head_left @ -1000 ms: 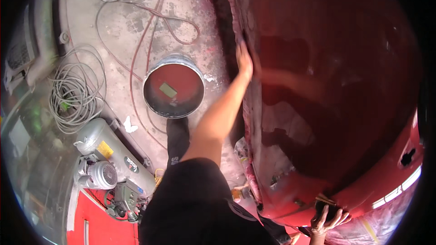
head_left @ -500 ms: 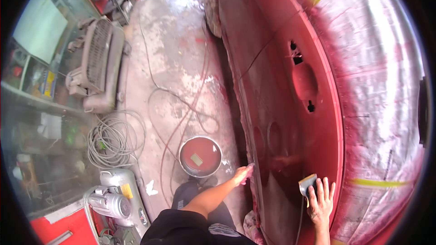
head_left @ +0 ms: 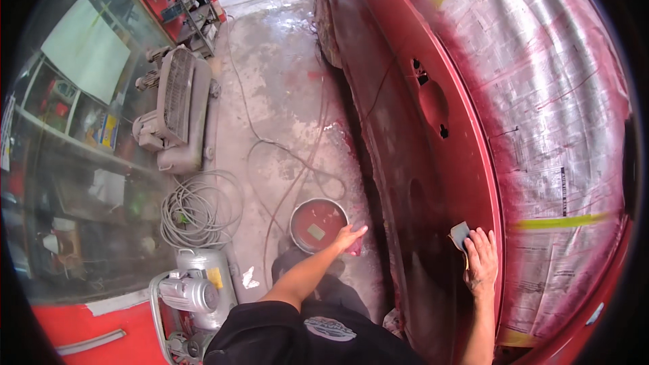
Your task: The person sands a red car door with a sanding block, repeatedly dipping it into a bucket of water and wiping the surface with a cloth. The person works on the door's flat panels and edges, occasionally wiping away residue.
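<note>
My right hand (head_left: 482,257) lies with its fingers stretched over a grey piece of sandpaper (head_left: 460,234) with yellowish edges. It presses the sandpaper to the dull red door panel (head_left: 433,182) of a car, near the panel's upper edge. My left hand (head_left: 351,236) hangs over the floor, left of the car. Its fingers are closed around a small pink thing, mostly hidden, which may be a cloth or sponge. Just beyond that hand stands a round bucket (head_left: 296,220) of reddish water, with a small pale rectangular piece in it.
Silvery masking sheet (head_left: 541,122) with yellow tape (head_left: 561,222) covers the car's upper part. Hoses (head_left: 253,136) cross the floor to a coiled hose (head_left: 193,213). Two compressors (head_left: 182,108) (head_left: 196,290) stand along the left, beside a glass partition (head_left: 81,182).
My left hand has swung left, away from the car's side toward the bucket. The right hand keeps the sandpaper on the panel, slightly shifted. The whole view has turned a little.
</note>
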`<action>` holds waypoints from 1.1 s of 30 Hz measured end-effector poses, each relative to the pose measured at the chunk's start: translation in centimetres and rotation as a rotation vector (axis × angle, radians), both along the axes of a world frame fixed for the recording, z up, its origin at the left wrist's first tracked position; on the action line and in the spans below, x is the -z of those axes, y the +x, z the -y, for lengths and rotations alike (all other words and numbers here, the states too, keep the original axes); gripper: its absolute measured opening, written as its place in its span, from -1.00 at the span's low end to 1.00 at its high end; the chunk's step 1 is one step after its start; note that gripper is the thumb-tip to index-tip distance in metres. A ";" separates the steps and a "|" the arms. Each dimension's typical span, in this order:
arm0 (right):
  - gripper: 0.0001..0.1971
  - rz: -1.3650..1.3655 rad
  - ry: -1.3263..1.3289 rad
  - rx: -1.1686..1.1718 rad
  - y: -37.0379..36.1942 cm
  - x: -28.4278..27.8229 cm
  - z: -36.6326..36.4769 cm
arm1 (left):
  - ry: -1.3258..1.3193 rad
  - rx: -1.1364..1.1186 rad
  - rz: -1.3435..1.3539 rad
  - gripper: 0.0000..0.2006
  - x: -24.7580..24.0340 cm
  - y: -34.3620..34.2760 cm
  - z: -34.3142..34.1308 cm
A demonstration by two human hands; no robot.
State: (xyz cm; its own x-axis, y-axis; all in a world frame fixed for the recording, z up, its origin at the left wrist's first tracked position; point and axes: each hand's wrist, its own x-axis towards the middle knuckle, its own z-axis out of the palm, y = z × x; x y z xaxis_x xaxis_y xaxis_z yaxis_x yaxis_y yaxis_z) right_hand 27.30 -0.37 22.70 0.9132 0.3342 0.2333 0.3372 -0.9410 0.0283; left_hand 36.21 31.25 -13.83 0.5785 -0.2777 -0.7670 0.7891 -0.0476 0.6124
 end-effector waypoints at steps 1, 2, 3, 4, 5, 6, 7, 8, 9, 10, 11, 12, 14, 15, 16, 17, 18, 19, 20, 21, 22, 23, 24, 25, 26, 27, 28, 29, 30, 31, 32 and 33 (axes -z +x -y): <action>-0.60 0.029 -0.003 -0.019 0.3 0.0 -0.1 | -0.044 0.081 0.017 -0.30 0.6 0.0 -1.1; -0.60 0.023 0.012 -0.039 0.1 0.4 -0.4 | -0.075 0.159 -0.004 -0.30 1.2 -2.2 -2.8; -0.58 0.051 0.000 -0.038 0.8 0.9 0.0 | 0.005 0.248 0.007 -0.44 4.0 -1.6 -3.6; -0.59 0.127 0.034 -0.067 1.4 2.4 0.2 | -0.056 0.284 -0.023 -0.58 7.6 -2.5 -6.5; -0.61 0.079 0.029 -0.011 2.0 2.6 -0.4 | 0.040 0.259 -0.074 -0.61 9.5 -3.7 -8.3; -0.64 0.098 0.129 0.028 2.5 2.5 -1.7 | 0.175 0.306 -0.133 -0.57 9.9 -3.4 -8.5; -0.64 0.144 0.036 0.177 1.9 4.2 -2.0 | 0.273 0.203 -0.099 -0.53 7.8 -3.0 -7.0; -0.65 0.150 0.179 0.161 2.7 6.0 -3.9 | 0.321 0.242 -0.068 -0.52 7.3 -3.1 -7.8; -0.67 0.088 0.267 0.137 4.1 8.7 -6.1 | 0.363 0.283 -0.022 -0.51 7.7 -2.1 -8.4; -0.68 0.028 0.369 0.116 4.6 11.9 -8.8 | 0.416 0.326 0.024 -0.49 8.3 -1.7 -9.8; -0.68 -0.112 0.514 0.266 4.8 15.4 -12.6 | 0.388 0.452 -0.002 -0.48 10.4 -1.9 -10.4; -0.68 -0.233 0.648 0.423 5.3 19.9 -16.0 | 0.350 0.578 -0.011 -0.46 12.8 -1.2 -10.5; -0.56 -0.500 0.956 0.678 4.0 31.1 -21.5 | 0.366 0.763 0.216 -0.44 19.0 -0.8 -11.6; -0.55 -0.632 1.186 0.864 3.6 36.1 -25.2 | 0.450 0.819 0.470 -0.43 23.9 -0.6 -14.3; -0.53 -0.783 1.416 1.041 3.1 39.8 -28.5 | 0.532 0.866 0.713 -0.42 27.7 0.2 -16.5; -0.52 -0.770 1.495 1.200 1.9 42.1 -29.9 | 0.531 1.133 0.205 -0.47 28.5 3.0 -13.8; -0.51 -0.732 1.581 1.355 1.3 43.9 -31.2 | 0.587 1.258 0.279 -0.49 29.0 3.9 -12.6; -0.50 -0.725 1.553 1.358 0.8 45.8 -32.0 | 0.661 1.370 0.394 -0.51 30.5 6.0 -11.4; -0.50 -0.723 1.522 1.359 -0.4 46.9 -33.2 | 0.734 1.473 0.513 -0.52 32.5 7.3 -10.9; -0.49 -0.762 1.548 1.311 -0.3 47.9 -35.9 | 0.776 1.349 0.585 -0.54 37.1 7.9 -15.0; -0.49 -0.788 1.516 1.326 -0.9 48.8 -36.4 | 0.710 1.331 0.462 -0.54 39.5 8.0 -14.9; -0.49 -0.806 1.481 1.348 -1.0 48.9 -36.4 | 0.636 1.317 0.345 -0.54 41.6 8.0 -14.6; -0.49 -0.823 1.445 1.364 -1.3 48.8 -36.3 | 0.603 1.273 0.300 -0.53 43.2 7.7 -14.5; -0.49 -0.849 1.487 1.412 -1.8 48.6 -36.4 | 0.580 1.227 0.256 -0.53 44.9 7.5 -14.9; -0.49 -0.872 1.573 1.422 -1.5 48.6 -37.3 | 0.640 1.151 0.297 -0.53 47.0 7.4 -18.0; -0.49 -0.895 1.660 1.421 -0.9 48.6 -37.8 | 0.699 1.070 0.344 -0.52 48.7 7.9 -20.4; -0.48 -0.905 1.695 1.416 -0.3 48.0 -38.2 | 0.707 1.116 0.298 -0.54 49.4 8.1 -22.3; -0.48 -0.885 1.675 1.445 -0.3 47.1 -36.8 | 0.654 1.155 0.259 -0.56 48.9 7.7 -19.8; -0.48 -0.869 1.667 1.462 -0.5 46.2 -35.9 | 0.472 1.105 0.247 -0.58 47.1 6.5 -18.7; -0.52 -0.841 1.570 1.435 -1.4 44.7 -33.6 | 0.251 1.048 0.272 -0.60 43.7 5.7 -14.7; -0.55 -0.827 1.585 1.216 1.9 44.6 -35.5 | 0.202 0.721 0.427 -0.62 44.6 6.6 -23.8; -0.58 -0.719 1.298 1.214 0.3 42.3 -30.4 | 0.059 0.824 0.196 -0.58 37.4 5.8 -13.0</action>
